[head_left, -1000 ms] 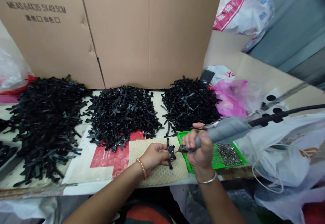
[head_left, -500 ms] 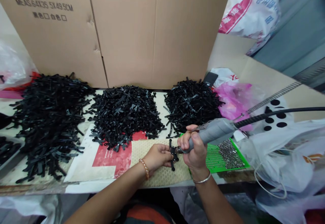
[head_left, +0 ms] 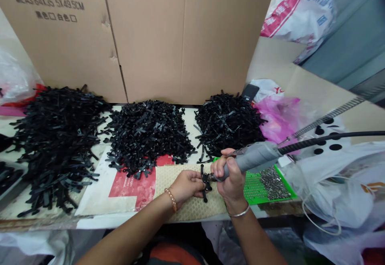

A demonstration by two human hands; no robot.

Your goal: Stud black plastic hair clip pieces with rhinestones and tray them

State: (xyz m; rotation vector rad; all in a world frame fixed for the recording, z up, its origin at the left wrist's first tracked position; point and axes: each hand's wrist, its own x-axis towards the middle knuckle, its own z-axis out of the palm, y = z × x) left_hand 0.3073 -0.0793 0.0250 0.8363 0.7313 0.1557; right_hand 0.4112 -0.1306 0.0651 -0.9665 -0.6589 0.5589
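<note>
My left hand (head_left: 187, 185) pinches a small black plastic part (head_left: 205, 183) upright over a beige honeycomb mat (head_left: 192, 205). My right hand (head_left: 230, 179) is wrapped round a grey electric screwdriver (head_left: 255, 158) whose tip presses against the part. A black cable (head_left: 331, 137) runs from the tool off to the right. Just right of my hands a green tray (head_left: 255, 191) holds several small metal screws (head_left: 272, 181).
Three heaps of black plastic parts lie across the table: a left heap (head_left: 57, 136), a middle heap (head_left: 147, 132) and a right heap (head_left: 228, 122). Cardboard boxes (head_left: 150, 36) stand behind. A pink bag (head_left: 279, 114) and white plastic bags (head_left: 345, 185) crowd the right side.
The screwdriver tip has moved left from a small gap to touch the black part. My left hand keeps its hold on the part.
</note>
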